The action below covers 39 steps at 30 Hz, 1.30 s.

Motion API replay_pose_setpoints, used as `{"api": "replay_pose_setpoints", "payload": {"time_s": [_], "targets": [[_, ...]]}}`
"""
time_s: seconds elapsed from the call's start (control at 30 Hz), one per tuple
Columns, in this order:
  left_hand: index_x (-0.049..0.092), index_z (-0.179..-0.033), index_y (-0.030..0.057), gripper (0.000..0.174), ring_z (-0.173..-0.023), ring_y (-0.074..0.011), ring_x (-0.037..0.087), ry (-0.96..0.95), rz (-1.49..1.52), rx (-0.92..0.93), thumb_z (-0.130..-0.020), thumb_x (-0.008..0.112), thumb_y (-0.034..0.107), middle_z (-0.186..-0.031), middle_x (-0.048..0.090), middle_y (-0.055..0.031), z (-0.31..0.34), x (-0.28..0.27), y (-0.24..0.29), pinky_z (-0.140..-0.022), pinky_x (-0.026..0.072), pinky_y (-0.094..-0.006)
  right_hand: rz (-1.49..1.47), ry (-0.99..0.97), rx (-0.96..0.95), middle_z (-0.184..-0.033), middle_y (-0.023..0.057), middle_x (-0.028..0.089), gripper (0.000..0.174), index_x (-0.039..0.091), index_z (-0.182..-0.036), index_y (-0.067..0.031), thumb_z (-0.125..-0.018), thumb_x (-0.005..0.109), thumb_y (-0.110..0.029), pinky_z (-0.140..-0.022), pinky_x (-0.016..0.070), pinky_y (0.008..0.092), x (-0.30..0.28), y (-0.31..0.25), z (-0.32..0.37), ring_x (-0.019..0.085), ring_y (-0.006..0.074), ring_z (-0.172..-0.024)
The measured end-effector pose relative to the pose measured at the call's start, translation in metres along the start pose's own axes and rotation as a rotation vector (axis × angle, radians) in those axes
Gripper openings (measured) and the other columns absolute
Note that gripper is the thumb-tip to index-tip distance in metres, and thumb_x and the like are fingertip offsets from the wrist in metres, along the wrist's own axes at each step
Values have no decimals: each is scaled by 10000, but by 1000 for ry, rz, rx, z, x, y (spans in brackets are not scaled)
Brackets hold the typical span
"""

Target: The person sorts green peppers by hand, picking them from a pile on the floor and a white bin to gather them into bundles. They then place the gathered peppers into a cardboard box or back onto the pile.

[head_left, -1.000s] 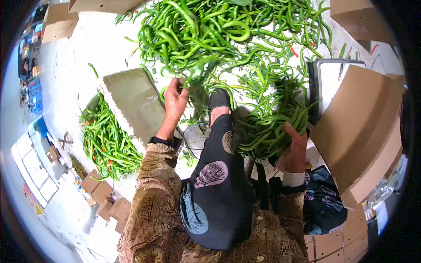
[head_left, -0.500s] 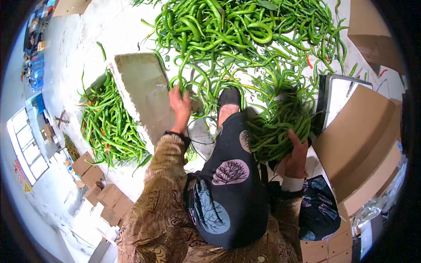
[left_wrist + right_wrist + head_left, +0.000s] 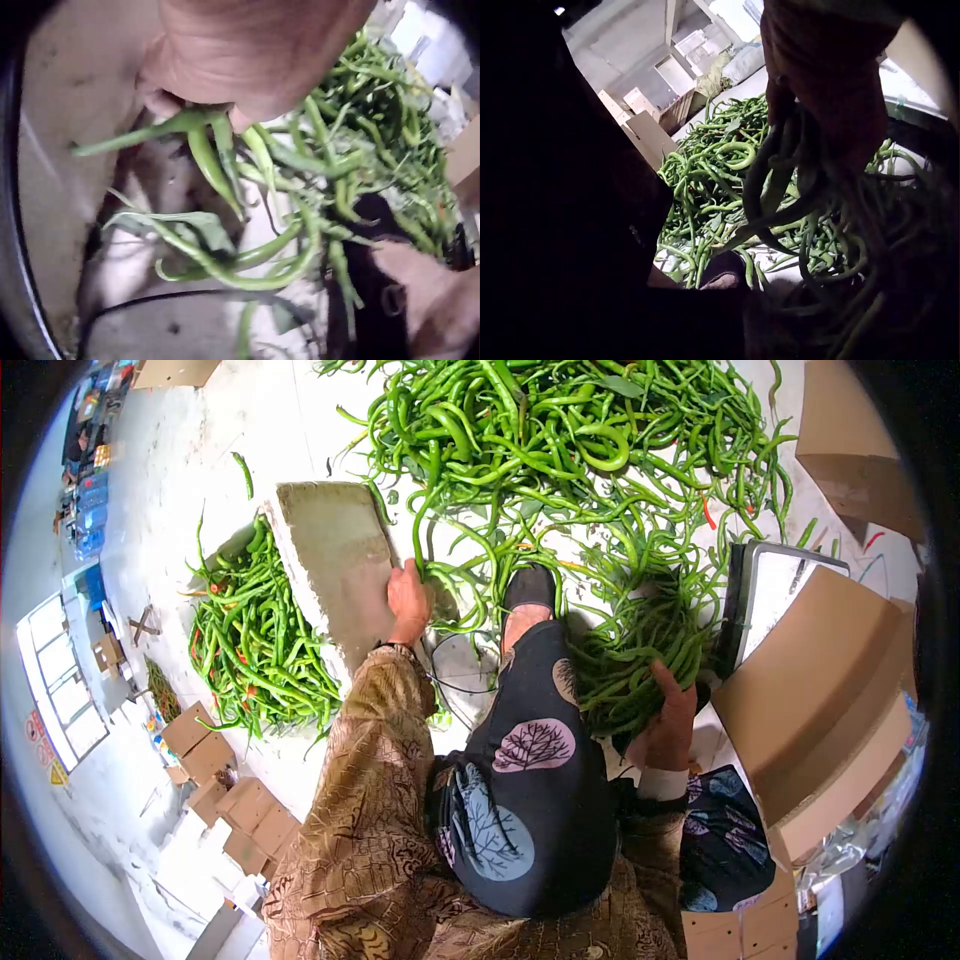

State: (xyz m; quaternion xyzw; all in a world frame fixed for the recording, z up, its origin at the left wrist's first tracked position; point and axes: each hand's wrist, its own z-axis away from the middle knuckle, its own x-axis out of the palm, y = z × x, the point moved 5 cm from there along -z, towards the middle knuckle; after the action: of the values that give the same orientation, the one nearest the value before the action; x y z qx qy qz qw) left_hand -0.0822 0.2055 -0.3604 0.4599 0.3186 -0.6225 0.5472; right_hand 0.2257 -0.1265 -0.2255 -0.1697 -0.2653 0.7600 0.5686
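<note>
Head view: the person's left hand [image 3: 409,603] is just beside a flat, grey-beige rectangular slab [image 3: 335,555], which lies toward its 10 o'clock. The right hand [image 3: 672,718] grips a dense bunch of thin, curved green peppers [image 3: 630,685], between 3 and 4 o'clock from the left hand; the right is plainly nearer. A large heap of long green peppers [image 3: 605,450] lies toward 1 o'clock of the left hand

Left wrist view: fingers pinch several slender green peppers [image 3: 208,163], one long axis pointing to 9 o'clock, others near 5

Right wrist view: deep shadow; exact finger placement cannot be told
</note>
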Motion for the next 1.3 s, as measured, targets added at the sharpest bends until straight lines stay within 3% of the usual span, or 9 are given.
{"api": "replay_pose_setpoints", "payload": {"time_s": [0.17,0.23,0.3,0.4,0.63,0.7,0.87,0.97,1.3], "targets": [[567,-1079,45,316,-867,-342,598,173,219,186,-785,654,123,-906,618,-155,35,-55,25,-742,463,-438,-14,-24,-74,-1136,80,612,463,552,-1226,-6,-812,717,-133,-851,512,343,6,-24,19,591,202,-1015],[573,-1116,30,270,-860,-264,627,-412,788,48,-863,596,123,-915,654,-90,61,-83,51,-730,477,-373,-75,-27,-73,-1052,72,614,377,564,-1168,-15,-833,693,-128,-813,514,332,16,-34,28,603,194,-937],[582,-1148,19,255,-863,-191,635,-410,796,128,-918,529,114,-954,663,-65,79,-106,55,-724,491,-311,-136,-44,-81,-968,64,616,290,576,-1110,-25,-853,669,-123,-774,516,322,17,-39,35,614,187,-858],[579,-1173,10,279,-796,-162,635,-405,1361,-143,-906,573,88,-929,655,-97,91,-140,63,-691,521,-279,-92,-125,-119,-1037,80,624,345,590,-1137,2,-847,681,-159,-808,521,329,8,-42,43,608,198,-934],[533,-1162,-5,311,-841,-182,612,-514,1767,163,-863,610,34,-972,607,-83,91,-251,139,-818,529,-325,-294,-233,-233,-938,69,599,356,564,-1127,-18,-822,678,-161,-746,513,300,8,-88,90,592,167,-853],[544,-1174,-20,336,-883,-180,622,-604,1760,253,-859,633,55,-988,633,-89,102,-274,164,-847,524,-331,-281,-248,-383,-924,61,591,425,528,-1177,-35,-793,678,-134,-727,507,269,6,-107,112,585,158,-838],[535,-1221,-54,386,-895,-182,626,-483,1623,415,-878,644,86,-1016,647,-115,151,-332,223,-857,513,-346,-341,-245,-281,-984,74,603,501,486,-1246,-44,-779,663,-88,-681,480,235,-19,-124,147,581,155,-838],[510,-1271,-52,428,-952,-162,597,-545,1658,555,-888,640,88,-1055,629,-103,183,-356,253,-872,494,-320,-577,-395,-448,-1000,98,618,501,497,-1264,-16,-788,645,-64,-758,468,289,-13,-135,163,589,189,-865],[485,-1305,-25,441,-967,-173,595,-690,1750,447,-897,623,67,-1090,615,-115,239,-334,292,-872,503,-318,-796,-562,-342,-995,100,603,418,516,-1266,-13,-863,620,-51,-807,478,335,-45,-113,162,576,198,-880]]}}
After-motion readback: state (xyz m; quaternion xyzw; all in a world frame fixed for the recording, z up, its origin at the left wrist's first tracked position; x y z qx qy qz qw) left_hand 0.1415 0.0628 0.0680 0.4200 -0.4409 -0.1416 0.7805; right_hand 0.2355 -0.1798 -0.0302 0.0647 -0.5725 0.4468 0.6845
